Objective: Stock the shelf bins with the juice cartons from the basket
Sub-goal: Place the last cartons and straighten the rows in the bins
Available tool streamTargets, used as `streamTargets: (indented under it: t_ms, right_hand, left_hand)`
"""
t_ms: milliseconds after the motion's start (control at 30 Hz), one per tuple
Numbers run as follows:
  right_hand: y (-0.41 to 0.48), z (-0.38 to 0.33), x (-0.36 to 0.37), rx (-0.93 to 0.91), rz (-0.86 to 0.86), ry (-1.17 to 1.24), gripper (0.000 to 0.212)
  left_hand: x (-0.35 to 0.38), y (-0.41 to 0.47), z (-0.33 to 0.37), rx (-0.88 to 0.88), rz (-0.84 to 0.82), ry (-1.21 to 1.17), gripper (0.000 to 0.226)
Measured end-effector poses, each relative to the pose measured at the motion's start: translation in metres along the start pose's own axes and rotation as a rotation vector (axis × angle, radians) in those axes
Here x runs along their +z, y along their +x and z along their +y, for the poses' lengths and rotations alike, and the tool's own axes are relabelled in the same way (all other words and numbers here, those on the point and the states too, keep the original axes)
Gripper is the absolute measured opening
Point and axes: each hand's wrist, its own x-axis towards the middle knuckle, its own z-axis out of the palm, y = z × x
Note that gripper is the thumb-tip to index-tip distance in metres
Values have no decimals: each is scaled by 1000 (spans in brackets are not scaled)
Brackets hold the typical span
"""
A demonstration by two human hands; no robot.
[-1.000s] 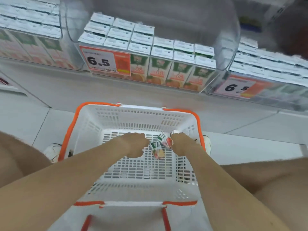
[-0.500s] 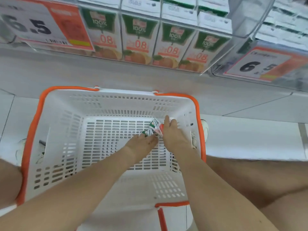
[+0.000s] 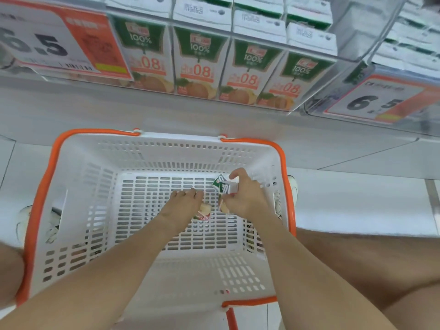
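Juice carton [image 3: 222,185] pinched by right hand [image 3: 245,198] (inside basket [image 3: 71,186]); left hand [image 3: 184,204], palm down, covers second carton [image 3: 203,213], grip hidden.

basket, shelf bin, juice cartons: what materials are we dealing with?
Basket: white moulded plastic, matt, with slotted walls and an orange rim. Shelf bin: clear glossy plastic, probably acrylic; stocked cartons show through it and its edges catch the light. Juice carton in the right hand: printed coated paperboard by its look, with sharp folded edges.
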Motion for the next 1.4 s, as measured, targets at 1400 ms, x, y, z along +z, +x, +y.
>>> streamTargets:
  t_ms: [1400]
  right_hand:
    - [-193,-190,-264,-581,312,447,37]
  left_hand:
    - [-361,-223,-39,228,718,-1160,20]
